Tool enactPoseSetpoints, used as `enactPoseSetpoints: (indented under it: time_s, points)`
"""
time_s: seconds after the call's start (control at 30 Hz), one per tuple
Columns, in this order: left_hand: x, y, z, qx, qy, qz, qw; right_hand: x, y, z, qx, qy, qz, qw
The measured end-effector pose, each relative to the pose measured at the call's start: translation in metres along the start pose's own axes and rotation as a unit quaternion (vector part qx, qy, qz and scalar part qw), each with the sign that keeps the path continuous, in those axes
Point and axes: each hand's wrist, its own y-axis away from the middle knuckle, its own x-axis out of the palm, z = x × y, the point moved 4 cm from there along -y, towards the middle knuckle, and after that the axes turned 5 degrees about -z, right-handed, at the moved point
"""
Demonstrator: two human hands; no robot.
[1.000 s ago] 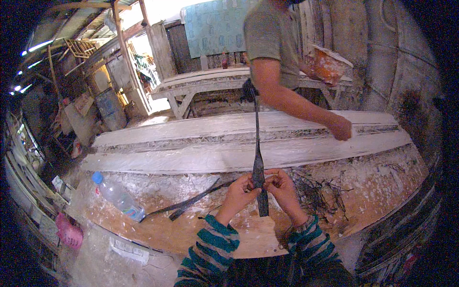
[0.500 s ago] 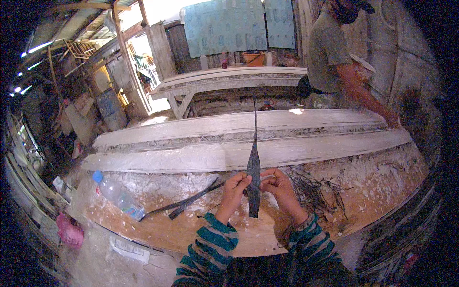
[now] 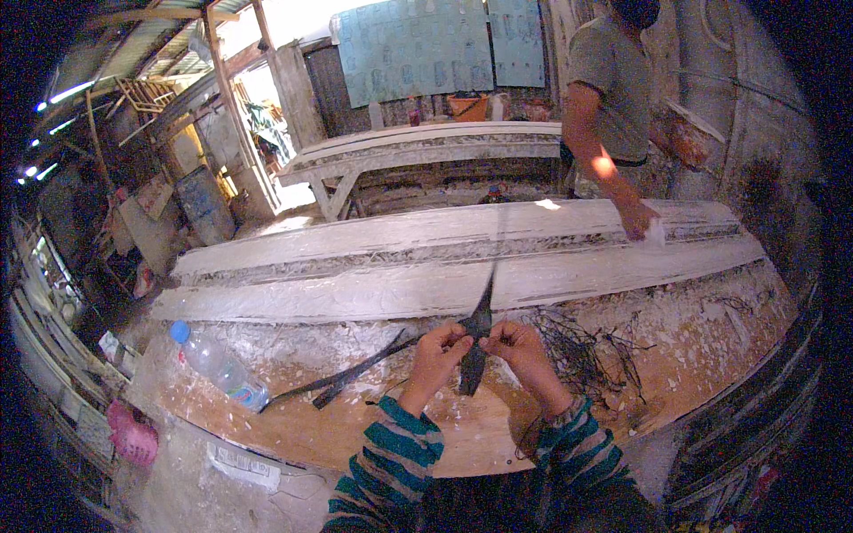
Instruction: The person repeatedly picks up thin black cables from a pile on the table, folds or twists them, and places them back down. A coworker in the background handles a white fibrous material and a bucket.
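A dark, flat strip (image 3: 473, 369) with a long thin tapering tip stands up between my two hands over the near part of the table. Thumb and fingers of my left hand (image 3: 434, 362) pinch its left edge around the wide middle. My right hand (image 3: 526, 357) pinches the opposite edge at nearly the same height. The strip bends where the fingers grip it, and its thin tip is blurred. More dark strips (image 3: 355, 371) lie crossed on the board left of my left hand. A tangle of thin black strands (image 3: 593, 355) lies right of my right hand.
A clear bottle with a blue cap (image 3: 218, 369) lies at the left of the board (image 3: 426, 449). Long whitish planks (image 3: 355, 289) lie beyond my hands. Across them, a co-worker's hand (image 3: 635, 220) presses something white on the far plank. A whitish bench (image 3: 426, 147) stands behind.
My right hand has closed in on the strip's edge, and the strip has bent, its tip swinging right. The co-worker's arm has moved left along the planks.
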Motion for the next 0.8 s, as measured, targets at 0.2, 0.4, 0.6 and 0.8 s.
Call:
enactPoseSetpoints:
  time_s: [0.2,0.4,0.6,0.8]
  points:
    - [-0.004,-0.003,-0.009,0.017,0.006,-0.071,0.997,0.013,0.01,0.008,0.044,0.041,0.11,0.992]
    - [-0.013,-0.001,-0.014,-0.093,0.045,-0.081,0.991,0.011,0.015,0.011,0.119,0.028,0.148,0.981]
    - [-0.003,0.004,-0.02,-0.08,0.108,-0.078,0.988,0.013,0.021,0.013,0.207,-0.099,0.173,0.958]
    - [0.0,0.001,-0.009,-0.017,-0.005,-0.015,1.0,0.009,0.006,0.007,0.064,-0.014,0.049,0.997]
